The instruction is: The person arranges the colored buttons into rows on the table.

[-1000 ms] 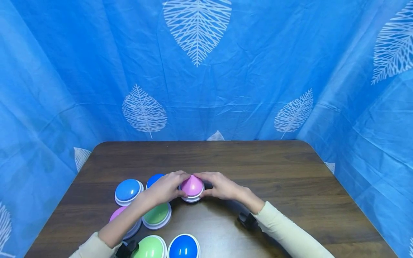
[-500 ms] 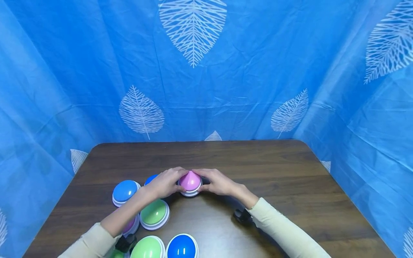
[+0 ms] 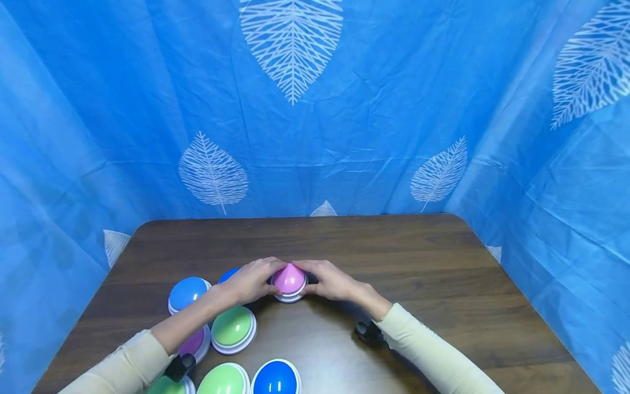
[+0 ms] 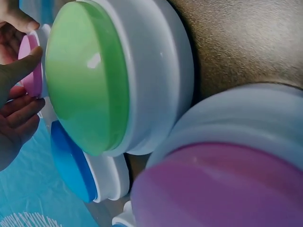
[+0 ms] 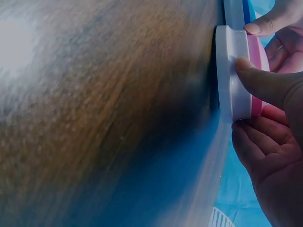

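A round push button with a pink, pointed dome and a white base stands on the table in the head view. From its left side my left hand grips it, and my right hand grips it from the right. Fingertips of both hands meet near the top of the dome, while the thumbs press at the front of the rim. In the right wrist view the white base sits flat at the tabletop, with fingers around its edge. The left wrist view shows the pink dome small, behind a large green button.
More domed buttons lie to the left and front: light blue, blue partly behind the left hand, green, purple, and at the front edge green and dark blue. Another green one is half hidden by the left sleeve.
The head view has shifted slightly, so everything sits a little further left. My left forearm has moved left, baring more of the front-left green button. Both hands keep their grip on the pink button.
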Motion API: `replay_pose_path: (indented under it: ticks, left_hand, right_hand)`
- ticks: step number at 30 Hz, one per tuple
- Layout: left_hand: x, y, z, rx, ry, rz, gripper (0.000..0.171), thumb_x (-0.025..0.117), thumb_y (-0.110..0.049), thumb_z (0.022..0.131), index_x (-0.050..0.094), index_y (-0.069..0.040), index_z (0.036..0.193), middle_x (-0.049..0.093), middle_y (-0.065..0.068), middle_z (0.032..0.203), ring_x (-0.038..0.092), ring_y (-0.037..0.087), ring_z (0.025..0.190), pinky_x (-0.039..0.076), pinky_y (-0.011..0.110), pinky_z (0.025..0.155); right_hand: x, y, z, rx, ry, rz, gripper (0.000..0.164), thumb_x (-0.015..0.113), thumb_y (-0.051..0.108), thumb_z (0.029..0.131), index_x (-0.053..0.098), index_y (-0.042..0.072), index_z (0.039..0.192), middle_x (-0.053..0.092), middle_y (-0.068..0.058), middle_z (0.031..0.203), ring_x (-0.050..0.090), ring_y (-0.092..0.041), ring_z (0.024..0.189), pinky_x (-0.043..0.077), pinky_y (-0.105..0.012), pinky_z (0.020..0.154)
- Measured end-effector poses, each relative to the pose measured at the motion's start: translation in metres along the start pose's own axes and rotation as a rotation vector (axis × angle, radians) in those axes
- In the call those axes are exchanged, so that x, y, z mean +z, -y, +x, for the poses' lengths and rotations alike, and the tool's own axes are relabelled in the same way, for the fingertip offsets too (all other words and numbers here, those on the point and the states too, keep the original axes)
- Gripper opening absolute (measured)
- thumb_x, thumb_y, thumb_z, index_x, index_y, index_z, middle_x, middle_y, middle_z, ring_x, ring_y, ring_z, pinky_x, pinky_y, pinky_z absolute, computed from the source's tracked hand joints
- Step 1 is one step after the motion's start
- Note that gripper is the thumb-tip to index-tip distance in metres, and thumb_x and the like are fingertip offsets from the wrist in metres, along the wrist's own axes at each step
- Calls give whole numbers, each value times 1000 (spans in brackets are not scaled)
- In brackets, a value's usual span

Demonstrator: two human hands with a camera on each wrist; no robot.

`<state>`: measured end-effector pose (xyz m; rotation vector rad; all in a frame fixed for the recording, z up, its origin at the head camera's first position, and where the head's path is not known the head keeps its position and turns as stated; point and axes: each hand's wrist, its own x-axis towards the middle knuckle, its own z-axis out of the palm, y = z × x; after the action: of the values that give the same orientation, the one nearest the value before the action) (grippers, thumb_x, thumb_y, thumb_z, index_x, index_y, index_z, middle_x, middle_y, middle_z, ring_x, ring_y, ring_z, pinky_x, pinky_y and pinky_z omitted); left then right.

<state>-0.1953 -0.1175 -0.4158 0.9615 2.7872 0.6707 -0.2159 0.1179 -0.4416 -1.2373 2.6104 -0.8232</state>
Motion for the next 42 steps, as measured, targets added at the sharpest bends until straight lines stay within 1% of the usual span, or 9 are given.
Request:
replay_pose_path:
  ticks: [6,17,24,27,31,34,37,39,42]
  left_hand:
    - [2,2,2,-3,2,-32,55,79,-17,86,58,0,133,61,16,128,59,31,116,50,46,95]
    - [3,6,2,-27,23,-72,55,78,-18,87,57,0,135,59,16,131,57,31,119,49,46,97]
    - [3,8,-2,-10,-14,-67,59,78,-20,87,54,2,136,58,18,133,57,32,120,48,47,98]
    - [0,6,-6,-15,-36,-67,63,79,-22,87,53,2,138,57,18,135,56,33,122,48,48,99]
    - [-8,-3,-18,-3,-72,-66,64,80,-23,86,53,2,138,57,17,135,55,33,123,47,50,99]
    - [-13,-16,-33,12,-95,-47,65,81,-24,84,54,1,138,58,17,134,56,34,123,47,51,99]
    - [-16,-33,-53,36,-119,14,67,82,-29,82,56,0,136,58,18,134,56,35,122,48,51,96]
    - [-16,-45,-67,51,-142,72,69,82,-35,82,57,0,135,58,19,134,57,35,121,49,51,94]
    - [-13,-61,-86,73,-191,141,70,79,-46,82,59,-3,133,60,14,132,59,31,119,52,48,91]
  right_hand:
    - [2,-3,0,14,17,5,65,72,18,92,43,1,147,50,-12,145,47,-23,133,37,-34,109]
    - [5,-3,0,-11,27,31,65,69,15,94,38,-2,149,46,-17,148,46,-26,134,36,-36,110]
    - [2,1,-1,17,20,30,69,70,16,93,36,-2,150,44,-18,149,44,-27,136,35,-38,111]
    - [-2,4,-3,8,2,22,70,72,16,92,37,-2,150,44,-19,149,43,-28,136,35,-39,111]
    - [-7,13,-8,-15,-21,37,72,73,16,91,36,-2,150,42,-18,151,42,-27,137,34,-39,111]
    - [-10,25,-16,-41,-25,59,73,74,17,91,35,-1,151,41,-16,152,41,-25,138,34,-38,111]
    - [-12,39,-28,-94,-29,40,74,75,23,91,37,-2,149,43,-17,150,42,-26,137,36,-39,110]
    - [-12,51,-38,-119,-24,20,75,74,30,91,38,0,150,43,-15,151,43,-24,137,37,-38,109]
    - [-11,69,-51,-148,-15,-23,77,72,41,90,40,4,150,45,-11,150,44,-20,136,40,-38,108]
